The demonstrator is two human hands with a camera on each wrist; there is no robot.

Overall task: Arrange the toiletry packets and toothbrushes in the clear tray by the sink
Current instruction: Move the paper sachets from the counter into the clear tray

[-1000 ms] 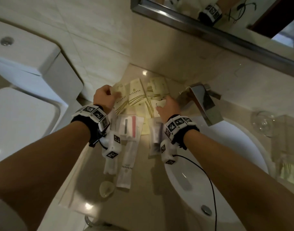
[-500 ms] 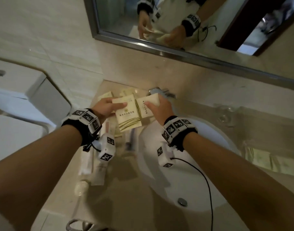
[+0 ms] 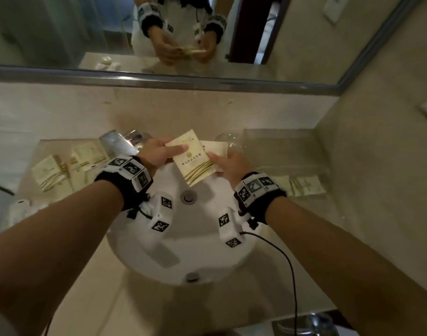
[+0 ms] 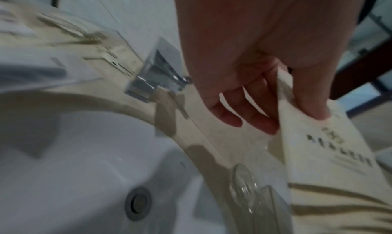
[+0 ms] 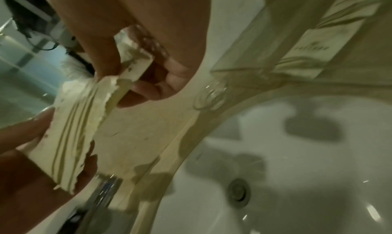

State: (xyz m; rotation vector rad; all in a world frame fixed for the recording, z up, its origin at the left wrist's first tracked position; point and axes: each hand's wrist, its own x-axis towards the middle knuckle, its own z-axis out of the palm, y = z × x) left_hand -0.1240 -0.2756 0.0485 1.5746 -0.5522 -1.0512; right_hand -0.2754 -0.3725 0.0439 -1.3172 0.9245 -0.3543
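Note:
Over the back of the white basin (image 3: 183, 238) my left hand (image 3: 176, 151) pinches a cream toiletry packet (image 3: 193, 163) with gold stripes, thumb on top (image 4: 307, 103). Beside it my right hand (image 3: 215, 158) pinches a second cream packet (image 3: 213, 146), which overlaps the first (image 5: 133, 65). The clear tray (image 3: 280, 146) stands on the counter just right of both hands, and two packets (image 3: 302, 185) lie in its near part. More packets (image 3: 52, 173) lie on the counter left of the faucet (image 3: 115, 141). Toothbrushes are not clearly visible.
An upturned clear glass (image 3: 223, 138) stands between the hands and the tray. A mirror (image 3: 159, 32) runs along the back wall and a tiled side wall (image 3: 377, 166) closes off the right. Blurred white wrapped items (image 3: 21, 207) lie at the counter's left end.
Both hands have lifted packets off the left counter pile and carried them rightwards, past the faucet, to above the basin near the tray. The view has swung right with them.

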